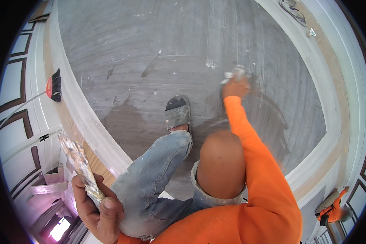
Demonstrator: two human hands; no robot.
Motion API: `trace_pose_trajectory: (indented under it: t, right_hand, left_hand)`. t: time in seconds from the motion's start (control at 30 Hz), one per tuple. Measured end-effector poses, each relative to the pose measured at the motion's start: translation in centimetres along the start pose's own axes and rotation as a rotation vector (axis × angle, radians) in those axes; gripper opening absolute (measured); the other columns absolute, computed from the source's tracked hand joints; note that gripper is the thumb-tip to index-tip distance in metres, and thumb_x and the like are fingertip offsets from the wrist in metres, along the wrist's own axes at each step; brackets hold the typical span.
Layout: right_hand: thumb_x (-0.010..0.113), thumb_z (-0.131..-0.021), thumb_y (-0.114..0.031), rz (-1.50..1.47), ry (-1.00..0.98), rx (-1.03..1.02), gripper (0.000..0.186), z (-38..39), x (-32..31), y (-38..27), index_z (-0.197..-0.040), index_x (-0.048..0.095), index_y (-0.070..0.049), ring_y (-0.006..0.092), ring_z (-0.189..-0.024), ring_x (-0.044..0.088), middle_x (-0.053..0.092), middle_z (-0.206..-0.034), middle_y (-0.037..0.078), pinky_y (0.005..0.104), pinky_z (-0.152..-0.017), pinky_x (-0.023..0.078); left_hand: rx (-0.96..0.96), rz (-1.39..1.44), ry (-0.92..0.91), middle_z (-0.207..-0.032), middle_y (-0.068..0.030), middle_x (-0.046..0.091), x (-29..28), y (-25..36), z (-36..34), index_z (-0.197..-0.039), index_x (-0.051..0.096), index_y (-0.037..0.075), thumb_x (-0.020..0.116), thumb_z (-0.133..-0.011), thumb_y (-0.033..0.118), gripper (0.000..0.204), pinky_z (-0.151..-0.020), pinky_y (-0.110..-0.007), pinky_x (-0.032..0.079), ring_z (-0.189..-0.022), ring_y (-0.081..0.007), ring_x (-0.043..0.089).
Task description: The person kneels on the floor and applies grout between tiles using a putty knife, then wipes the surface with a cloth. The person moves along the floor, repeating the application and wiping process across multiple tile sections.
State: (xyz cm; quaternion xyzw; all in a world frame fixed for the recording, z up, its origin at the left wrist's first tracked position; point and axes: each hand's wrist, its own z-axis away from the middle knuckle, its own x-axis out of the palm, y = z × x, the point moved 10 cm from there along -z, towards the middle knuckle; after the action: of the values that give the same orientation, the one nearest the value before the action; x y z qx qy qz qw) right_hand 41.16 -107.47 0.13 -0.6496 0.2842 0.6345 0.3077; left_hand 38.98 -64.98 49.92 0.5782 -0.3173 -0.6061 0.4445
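My left hand [98, 209] is raised at the lower left, its thumb and fingers closed around a flat scraper [80, 162] crusted with dried paint or plaster. The scraper tilts up and to the left, clear of the floor. With my arm stretched forward, my right hand [236, 88] presses a crumpled whitish rag [238, 73] onto the grey floor [183, 44]; hand and rag are a little blurred. Around them the floor has darker damp-looking patches, pale streaks and small white specks.
My foot in a dusty slide sandal [178, 114] rests on the floor, left of my bare knee [222, 164]. A broom [54, 85] leans at the left. A pale border [91, 130] rings the grey area. At the far lower right is another person in orange [333, 212].
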Motion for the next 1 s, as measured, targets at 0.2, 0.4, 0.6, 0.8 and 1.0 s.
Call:
trace_pose_trajectory:
  t: [0.2,0.4,0.6,0.8,1.0]
  right_hand:
    - [0.054,-0.101,-0.025,-0.212,-0.200,-1.043,0.045,12.0,0.3,-18.6,-0.145,0.060,-0.019,0.0380,-0.139,0.050,0.054,-0.149,0.018,0.0570,-0.115,0.039]
    - [0.075,-0.092,-0.048,-0.008,-0.069,-0.116,0.076,-9.2,-1.6,-4.2,-0.158,0.043,-0.029,0.0400,-0.134,0.050,0.048,-0.149,0.019,0.0531,-0.109,0.045]
    - [0.052,-0.103,-0.033,0.086,0.003,-0.138,0.063,-7.5,-1.6,-7.5,-0.162,0.038,-0.017,0.0443,-0.151,0.034,0.028,-0.169,0.018,0.0596,-0.122,0.029]
    - [0.056,-0.099,-0.021,-0.251,-0.138,-1.157,0.051,10.8,-1.2,-20.8,-0.149,0.056,-0.027,0.0381,-0.151,0.036,0.039,-0.165,0.011,0.0560,-0.125,0.028]
    - [0.054,-0.105,-0.033,-0.201,0.015,-0.254,0.043,-12.1,0.6,-5.0,-0.145,0.058,-0.019,0.0352,-0.138,0.053,0.053,-0.152,0.015,0.0483,-0.114,0.045]
  left_hand:
    - [-0.061,-0.073,-0.100,-0.083,-0.0027,0.056,1.3,0.0,-0.2,-0.132,0.049,-0.005,0.080,-0.090,0.038,0.068,-0.042,-0.019,0.029,-0.048,-0.0031,0.042]
    - [-0.104,-0.149,0.072,-0.072,0.0002,0.051,0.1,-0.5,-1.1,-0.129,0.049,-0.003,0.076,-0.094,0.038,0.061,-0.043,-0.020,0.026,-0.047,-0.0024,0.038]
    - [-0.318,-0.112,-0.141,-0.105,-0.0061,0.061,-3.3,-3.9,1.5,-0.141,0.047,0.004,0.084,-0.091,0.019,0.064,-0.086,-0.027,0.046,-0.092,-0.0143,0.057]
    - [-0.227,-0.093,-0.087,-0.101,-0.0042,0.060,-1.2,-3.0,0.2,-0.132,0.051,0.004,0.083,-0.092,0.015,0.052,-0.085,-0.027,0.045,-0.090,-0.0131,0.056]
    - [-0.204,-0.149,-0.068,-0.101,-0.0040,0.060,-2.7,-4.5,0.1,-0.133,0.051,0.003,0.083,-0.091,0.014,0.053,-0.085,-0.028,0.045,-0.090,-0.0130,0.056]
